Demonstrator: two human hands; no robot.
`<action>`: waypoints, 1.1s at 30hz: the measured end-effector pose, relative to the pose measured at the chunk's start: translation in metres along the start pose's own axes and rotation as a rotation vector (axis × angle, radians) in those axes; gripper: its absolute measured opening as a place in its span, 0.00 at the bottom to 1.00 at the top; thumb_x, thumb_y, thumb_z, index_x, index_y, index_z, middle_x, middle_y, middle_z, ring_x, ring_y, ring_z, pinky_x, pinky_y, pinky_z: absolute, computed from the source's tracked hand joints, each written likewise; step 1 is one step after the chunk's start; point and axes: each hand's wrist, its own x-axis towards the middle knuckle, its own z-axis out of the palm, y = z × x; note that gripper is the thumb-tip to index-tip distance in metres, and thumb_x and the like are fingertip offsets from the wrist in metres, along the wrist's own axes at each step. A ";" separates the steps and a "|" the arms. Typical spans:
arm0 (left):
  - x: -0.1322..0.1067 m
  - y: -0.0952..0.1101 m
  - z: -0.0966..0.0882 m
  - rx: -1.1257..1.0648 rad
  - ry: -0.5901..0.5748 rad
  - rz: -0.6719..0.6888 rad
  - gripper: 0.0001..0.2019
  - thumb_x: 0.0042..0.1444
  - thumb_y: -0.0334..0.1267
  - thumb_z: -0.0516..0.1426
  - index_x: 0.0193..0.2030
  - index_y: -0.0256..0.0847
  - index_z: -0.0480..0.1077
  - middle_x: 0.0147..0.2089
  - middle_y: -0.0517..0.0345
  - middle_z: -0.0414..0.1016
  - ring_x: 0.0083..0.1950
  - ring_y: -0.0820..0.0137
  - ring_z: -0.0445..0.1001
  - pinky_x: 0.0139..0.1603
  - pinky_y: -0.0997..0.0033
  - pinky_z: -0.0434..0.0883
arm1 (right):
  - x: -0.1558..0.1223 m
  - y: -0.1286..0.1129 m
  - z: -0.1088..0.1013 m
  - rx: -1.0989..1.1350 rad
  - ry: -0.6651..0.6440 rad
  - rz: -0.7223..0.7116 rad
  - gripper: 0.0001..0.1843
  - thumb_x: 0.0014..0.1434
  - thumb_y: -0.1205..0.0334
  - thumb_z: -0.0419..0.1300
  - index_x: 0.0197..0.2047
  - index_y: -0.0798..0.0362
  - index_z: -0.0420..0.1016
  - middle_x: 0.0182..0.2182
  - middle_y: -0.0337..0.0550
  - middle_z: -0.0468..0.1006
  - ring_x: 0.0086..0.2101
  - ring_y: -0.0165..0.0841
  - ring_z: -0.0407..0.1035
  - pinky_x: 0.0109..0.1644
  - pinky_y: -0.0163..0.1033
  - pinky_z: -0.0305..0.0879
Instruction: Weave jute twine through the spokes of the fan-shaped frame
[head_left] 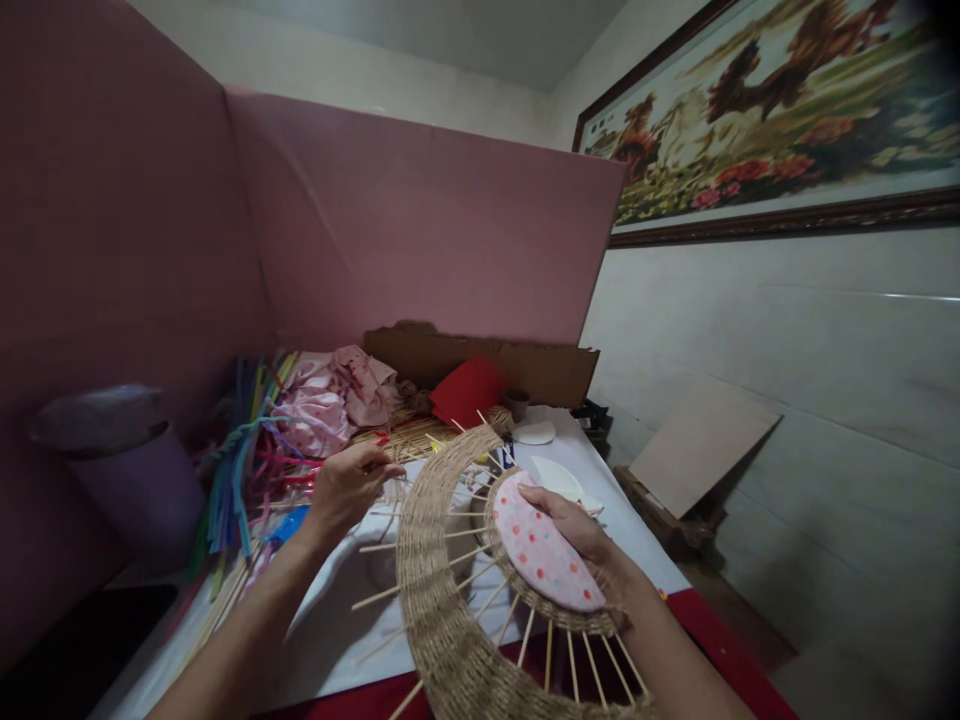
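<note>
My right hand (581, 535) grips a half-round woven fan (429, 570) by its middle, the thumb lying on the pink dotted fabric pad (536, 545). Thin wooden sticks (491, 598) radiate from the pad's twine-wrapped rim through a wide band of brown woven cord, and several stick ends jut past its outer edge. At the fan's upper left, my left hand (356, 487) is closed in a pinch beside the woven band. What lies between its fingertips is too small to make out, perhaps a strand of cord.
Pink cloth (326, 400), colourful strips (232, 470) and straw-like stalks (405, 437) are heaped at the back left. A red sheet (469, 390), a small brown pot (516, 402) and white cut pieces (555, 478) lie behind the fan. A lidded bin (135, 490) stands left; cardboard (705, 445) leans right.
</note>
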 end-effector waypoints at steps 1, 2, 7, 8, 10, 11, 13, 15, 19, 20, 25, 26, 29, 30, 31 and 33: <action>0.000 0.000 -0.001 -0.021 0.004 -0.014 0.11 0.43 0.44 0.59 0.23 0.38 0.70 0.20 0.62 0.66 0.22 0.76 0.62 0.23 0.77 0.58 | -0.001 0.000 0.001 -0.014 -0.027 -0.002 0.09 0.52 0.61 0.54 0.29 0.59 0.68 0.22 0.44 0.76 0.21 0.30 0.70 0.29 0.34 0.66; 0.001 0.000 -0.001 -0.054 0.001 -0.036 0.11 0.42 0.44 0.60 0.23 0.37 0.70 0.20 0.62 0.66 0.22 0.76 0.62 0.23 0.77 0.58 | -0.003 0.000 0.002 -0.030 -0.050 -0.004 0.09 0.53 0.61 0.54 0.29 0.60 0.68 0.22 0.44 0.76 0.21 0.30 0.70 0.29 0.34 0.66; 0.005 0.004 -0.005 -0.370 -0.096 -0.286 0.09 0.39 0.41 0.60 0.20 0.36 0.70 0.17 0.64 0.65 0.19 0.78 0.60 0.19 0.78 0.57 | -0.003 0.002 -0.001 -0.038 -0.091 0.044 0.09 0.53 0.61 0.54 0.29 0.59 0.68 0.22 0.42 0.75 0.21 0.29 0.69 0.27 0.33 0.64; 0.005 0.005 -0.006 -0.425 -0.101 -0.336 0.09 0.39 0.40 0.60 0.20 0.36 0.70 0.16 0.64 0.65 0.18 0.78 0.60 0.18 0.79 0.57 | -0.002 0.003 -0.003 -0.027 -0.109 0.054 0.09 0.53 0.61 0.53 0.29 0.59 0.68 0.21 0.42 0.75 0.21 0.29 0.69 0.28 0.33 0.65; 0.006 0.008 -0.007 -0.502 -0.086 -0.407 0.09 0.37 0.39 0.61 0.19 0.35 0.70 0.16 0.63 0.66 0.17 0.79 0.60 0.18 0.79 0.57 | 0.000 0.003 -0.006 -0.004 -0.141 0.059 0.09 0.54 0.62 0.53 0.29 0.59 0.69 0.21 0.42 0.75 0.21 0.29 0.69 0.30 0.33 0.65; 0.007 0.009 -0.008 -0.533 -0.074 -0.431 0.09 0.36 0.39 0.61 0.18 0.35 0.69 0.15 0.64 0.66 0.17 0.79 0.60 0.17 0.80 0.57 | 0.000 0.003 -0.008 0.006 -0.157 0.069 0.10 0.54 0.61 0.52 0.30 0.60 0.69 0.22 0.43 0.76 0.22 0.30 0.70 0.31 0.34 0.65; 0.007 0.010 -0.009 -0.587 -0.063 -0.477 0.10 0.35 0.40 0.62 0.18 0.35 0.68 0.15 0.64 0.65 0.17 0.79 0.60 0.16 0.80 0.57 | 0.001 0.003 -0.009 0.026 -0.176 0.100 0.13 0.55 0.59 0.51 0.33 0.61 0.69 0.25 0.46 0.77 0.24 0.31 0.71 0.32 0.35 0.66; 0.006 0.011 -0.008 -0.636 -0.053 -0.528 0.12 0.33 0.41 0.63 0.18 0.35 0.68 0.16 0.65 0.65 0.17 0.79 0.61 0.17 0.79 0.59 | 0.000 0.002 -0.009 0.040 -0.176 0.126 0.15 0.55 0.57 0.50 0.34 0.62 0.69 0.26 0.47 0.77 0.25 0.32 0.72 0.33 0.35 0.66; 0.005 0.010 -0.001 -0.647 -0.035 -0.558 0.13 0.31 0.42 0.64 0.18 0.35 0.66 0.15 0.65 0.63 0.16 0.80 0.60 0.16 0.80 0.58 | -0.003 -0.001 -0.006 0.056 -0.138 0.119 0.14 0.55 0.58 0.50 0.33 0.61 0.69 0.24 0.46 0.77 0.24 0.32 0.72 0.33 0.35 0.66; 0.004 0.010 0.001 -0.641 -0.036 -0.555 0.13 0.31 0.42 0.63 0.17 0.35 0.66 0.15 0.66 0.62 0.16 0.80 0.58 0.15 0.80 0.57 | -0.003 -0.001 -0.005 0.061 -0.135 0.114 0.14 0.55 0.58 0.50 0.33 0.61 0.69 0.24 0.46 0.77 0.24 0.31 0.72 0.33 0.35 0.66; 0.002 0.009 0.015 -0.630 -0.050 -0.546 0.13 0.32 0.42 0.63 0.16 0.35 0.65 0.12 0.68 0.58 0.14 0.82 0.53 0.14 0.80 0.50 | -0.004 -0.002 -0.002 0.083 -0.145 0.122 0.15 0.55 0.58 0.50 0.34 0.63 0.68 0.24 0.48 0.77 0.25 0.32 0.72 0.35 0.36 0.66; 0.001 0.009 0.017 -0.630 -0.048 -0.534 0.13 0.32 0.42 0.63 0.16 0.35 0.65 0.13 0.68 0.58 0.15 0.82 0.53 0.15 0.80 0.50 | -0.005 -0.002 -0.001 0.087 -0.143 0.118 0.15 0.55 0.58 0.50 0.34 0.62 0.68 0.24 0.47 0.77 0.25 0.32 0.72 0.35 0.36 0.66; 0.000 0.006 0.023 -0.634 -0.044 -0.495 0.13 0.33 0.41 0.63 0.15 0.34 0.65 0.14 0.67 0.59 0.17 0.81 0.54 0.17 0.80 0.52 | -0.006 -0.002 0.001 0.087 -0.149 0.099 0.14 0.56 0.59 0.49 0.33 0.62 0.69 0.24 0.47 0.77 0.24 0.31 0.72 0.34 0.35 0.66; -0.001 0.005 0.024 -0.634 -0.043 -0.487 0.13 0.33 0.41 0.62 0.15 0.34 0.65 0.14 0.67 0.59 0.17 0.81 0.54 0.18 0.80 0.51 | -0.006 -0.003 0.001 0.084 -0.156 0.095 0.14 0.56 0.59 0.49 0.33 0.62 0.69 0.25 0.48 0.77 0.24 0.31 0.72 0.34 0.35 0.66; -0.001 0.004 0.025 -0.632 -0.041 -0.480 0.12 0.33 0.40 0.62 0.15 0.34 0.65 0.13 0.67 0.59 0.17 0.81 0.54 0.18 0.80 0.51 | -0.006 -0.003 0.001 0.082 -0.164 0.091 0.14 0.56 0.59 0.49 0.33 0.62 0.69 0.25 0.48 0.77 0.24 0.32 0.72 0.34 0.35 0.66; -0.003 0.001 0.026 -0.631 -0.035 -0.471 0.11 0.33 0.39 0.62 0.16 0.34 0.66 0.13 0.67 0.59 0.17 0.81 0.54 0.18 0.79 0.51 | -0.007 -0.004 0.002 0.090 -0.167 0.083 0.14 0.56 0.60 0.49 0.34 0.62 0.69 0.25 0.48 0.78 0.24 0.33 0.72 0.35 0.36 0.66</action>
